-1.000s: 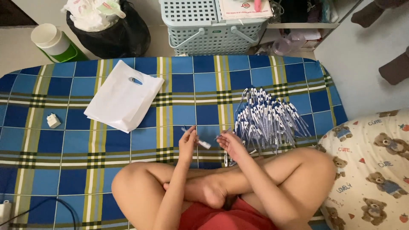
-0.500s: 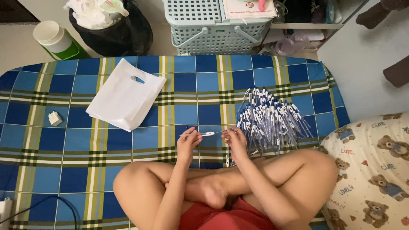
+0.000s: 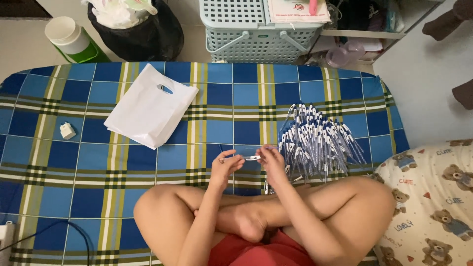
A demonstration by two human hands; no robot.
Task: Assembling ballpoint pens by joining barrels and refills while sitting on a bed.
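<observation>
I sit cross-legged on a blue, yellow and white checked mattress [image 3: 98, 162]. My left hand [image 3: 223, 166] and my right hand [image 3: 270, 160] hold the two ends of one clear pen [image 3: 249, 157] level between them, just above my knees. A large pile of clear pens with white and blue caps [image 3: 318, 140] lies fanned out on the mattress right beside my right hand. One or two loose pens [image 3: 266, 186] lie below my right hand near my shin.
A white plastic bag [image 3: 150, 108] lies flat to the upper left. A small white plug [image 3: 67, 131] sits at the far left. Beyond the mattress stand a grey basket [image 3: 256, 34], a black rubbish bag [image 3: 138, 29] and a green-and-white jug [image 3: 74, 39]. A teddy-bear pillow [image 3: 433, 197] lies at right.
Both hands have drawn together over the pen; it was tilted in the left hand and is now held level between both hands.
</observation>
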